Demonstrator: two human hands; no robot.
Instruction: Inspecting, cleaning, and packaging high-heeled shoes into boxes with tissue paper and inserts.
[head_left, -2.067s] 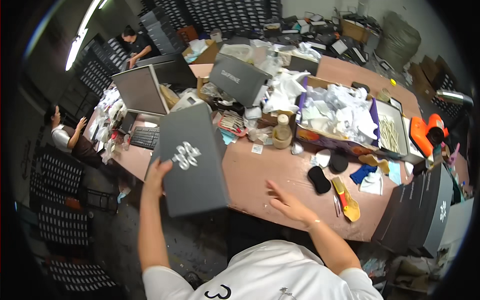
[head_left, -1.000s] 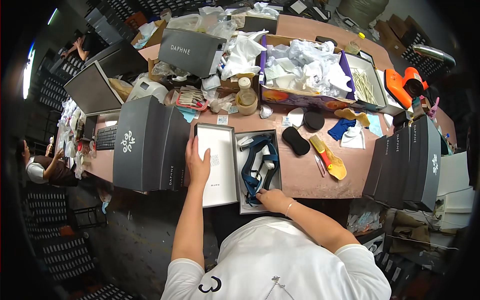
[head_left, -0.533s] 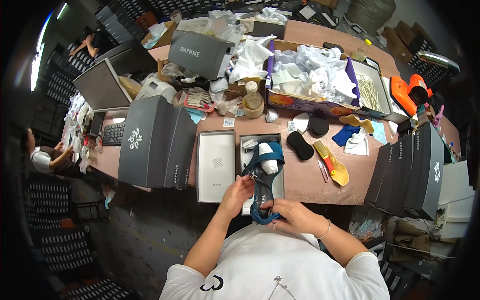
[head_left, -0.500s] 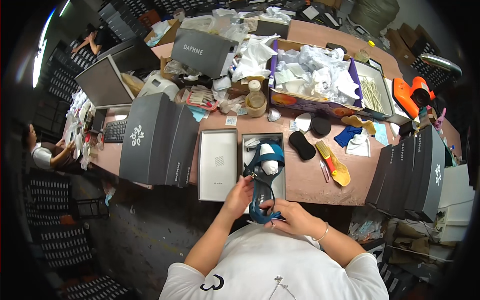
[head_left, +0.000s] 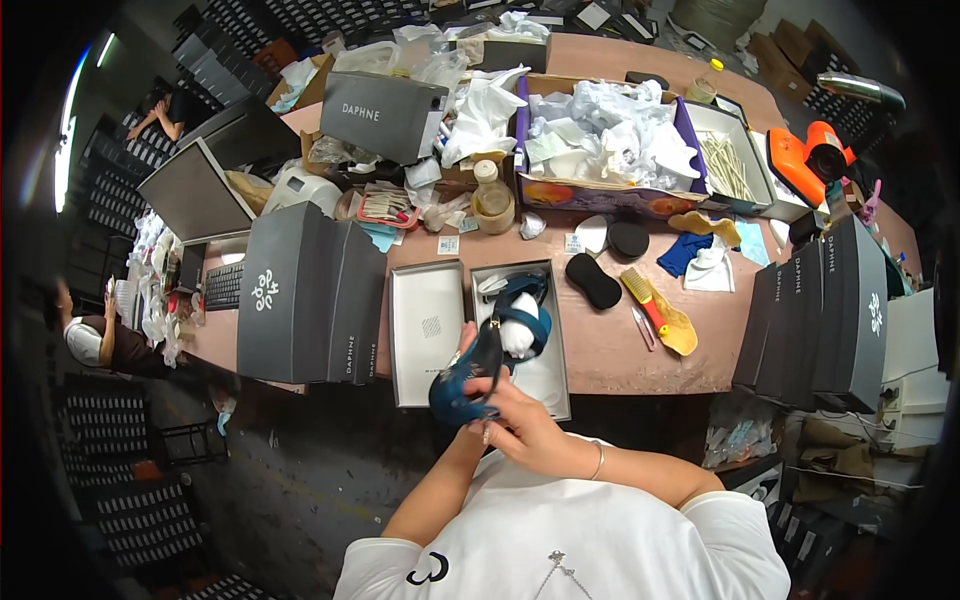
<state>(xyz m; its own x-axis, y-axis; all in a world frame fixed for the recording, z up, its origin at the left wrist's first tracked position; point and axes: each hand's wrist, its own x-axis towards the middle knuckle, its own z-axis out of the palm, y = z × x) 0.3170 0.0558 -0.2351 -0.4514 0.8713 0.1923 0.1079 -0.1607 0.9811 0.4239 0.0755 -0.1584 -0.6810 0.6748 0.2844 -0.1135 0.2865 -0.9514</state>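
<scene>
A teal open-toed sandal (head_left: 484,365) is tilted over the open grey shoe box (head_left: 545,385), its near end swung to the left. White stuffing (head_left: 520,327) fills the toe straps. My left hand (head_left: 467,338) supports the sandal from behind and is mostly hidden by it; fingertips show beside the upper edge. My right hand (head_left: 528,428) pinches the strap at the sandal's near end. The grey-rimmed box lid (head_left: 425,320) lies to the left of the box, its pale inside facing up.
Shoe boxes stand at the left (head_left: 290,290) and right (head_left: 850,320). Right of the open box lie a black sponge (head_left: 593,281), a yellow-and-red brush (head_left: 643,295) and cloths (head_left: 709,270). Behind are a bottle (head_left: 492,200) and a purple-edged box (head_left: 522,130) of crumpled paper. Another person (head_left: 95,335) is far left.
The sandal's near end has swung left and turned on its side. Both hands moved left with it, my left hand passing behind the sandal. The view has shifted slightly.
</scene>
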